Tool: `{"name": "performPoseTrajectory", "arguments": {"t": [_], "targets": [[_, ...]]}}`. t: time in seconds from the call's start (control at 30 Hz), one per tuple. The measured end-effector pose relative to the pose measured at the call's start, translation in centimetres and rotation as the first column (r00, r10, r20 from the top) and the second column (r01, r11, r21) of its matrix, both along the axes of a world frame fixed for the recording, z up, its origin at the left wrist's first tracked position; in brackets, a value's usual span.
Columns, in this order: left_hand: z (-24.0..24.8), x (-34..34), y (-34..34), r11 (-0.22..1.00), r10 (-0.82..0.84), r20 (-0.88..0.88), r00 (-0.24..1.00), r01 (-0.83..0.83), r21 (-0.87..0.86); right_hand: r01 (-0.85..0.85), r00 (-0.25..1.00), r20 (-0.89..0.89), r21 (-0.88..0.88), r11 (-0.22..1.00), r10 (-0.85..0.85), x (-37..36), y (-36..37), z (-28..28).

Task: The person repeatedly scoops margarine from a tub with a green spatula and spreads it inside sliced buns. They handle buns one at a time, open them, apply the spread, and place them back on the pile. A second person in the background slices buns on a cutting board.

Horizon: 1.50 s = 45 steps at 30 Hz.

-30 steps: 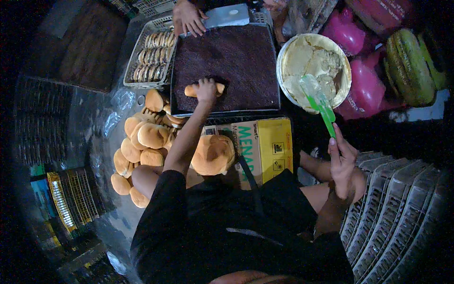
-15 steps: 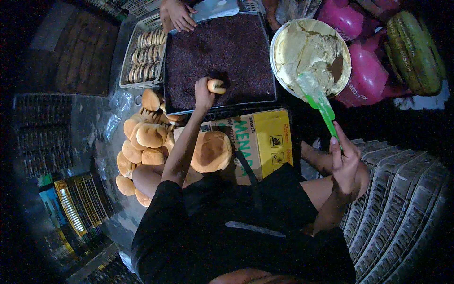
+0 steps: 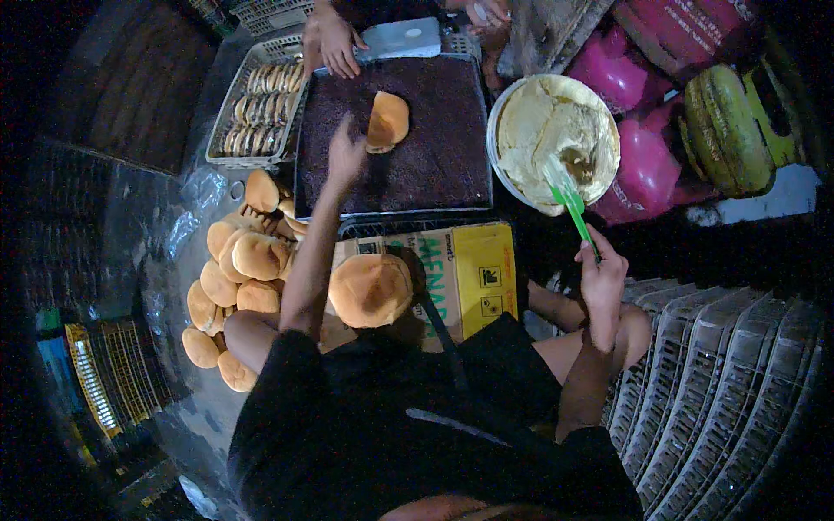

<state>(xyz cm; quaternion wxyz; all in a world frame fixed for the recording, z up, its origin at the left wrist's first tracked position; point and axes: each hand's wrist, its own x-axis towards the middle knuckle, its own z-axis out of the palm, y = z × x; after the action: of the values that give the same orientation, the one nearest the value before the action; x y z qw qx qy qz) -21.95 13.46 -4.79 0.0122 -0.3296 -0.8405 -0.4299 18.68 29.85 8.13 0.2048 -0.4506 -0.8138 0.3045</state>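
My left hand (image 3: 346, 153) is stretched over a dark tray of chocolate sprinkles (image 3: 434, 165), fingers apart, right beside a golden bun half (image 3: 387, 122) lying on the sprinkles; I see no grip on it. My right hand (image 3: 599, 276) holds the handle of a green spatula (image 3: 573, 207) whose blade rests in a round bowl of pale cream (image 3: 532, 122). Another bun (image 3: 372, 288) sits in front of my body on a yellow cardboard box (image 3: 478, 271).
A pile of plain buns (image 3: 233, 269) lies at my left on plastic sheet. A wire basket of filled buns (image 3: 257, 102) stands beyond it. Another person's hand (image 3: 334, 45) holds a metal scraper (image 3: 401, 38) at the tray's far edge. Pink bags (image 3: 645, 165) and white crates (image 3: 721, 382) are at right.
My left hand was pressing the bun into the sprinkles; now the bun lies farther up the tray and the hand is off it. The right hand keeps the spatula in the bowl.
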Motion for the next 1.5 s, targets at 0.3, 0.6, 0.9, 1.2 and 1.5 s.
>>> {"name": "performPoseTrajectory", "arguments": {"t": [0.3, 0.6, 0.9, 1.2, 1.5], "targets": [[-5.5, 21.8, -12.4, 0.608, -0.206, -0.126, 0.970, 0.026, -0.794, 0.082, 0.964, 0.228, 0.226, 0.971, -0.134, -6.4, 1.5, -2.3], [2.7, 19.1, -13.6, 0.996, -0.061, 0.424, 0.903, 0.029, 0.081, -0.043, 0.991, 0.128, 0.511, 0.859, -0.027, -2.8, -5.1, -1.1], [12.3, 23.3, -11.2, 0.216, -0.566, 0.081, 0.820, 0.053, 0.975, -0.712, 0.530, -0.700, -0.674, 0.197, -0.478, -6.7, -21.0, -5.8], [13.2, 24.7, -11.6, 0.547, -0.566, 0.387, 0.728, -0.020, 0.837, -0.769, 0.258, -0.966, -0.191, 0.611, 0.022, -8.4, -18.7, 1.5], [15.3, 26.7, -11.1, 0.544, -0.486, 0.441, 0.755, -0.133, 0.828, -0.582, 0.577, -0.715, -0.021, 0.813, 0.395, -8.1, -20.5, 3.0]]}}
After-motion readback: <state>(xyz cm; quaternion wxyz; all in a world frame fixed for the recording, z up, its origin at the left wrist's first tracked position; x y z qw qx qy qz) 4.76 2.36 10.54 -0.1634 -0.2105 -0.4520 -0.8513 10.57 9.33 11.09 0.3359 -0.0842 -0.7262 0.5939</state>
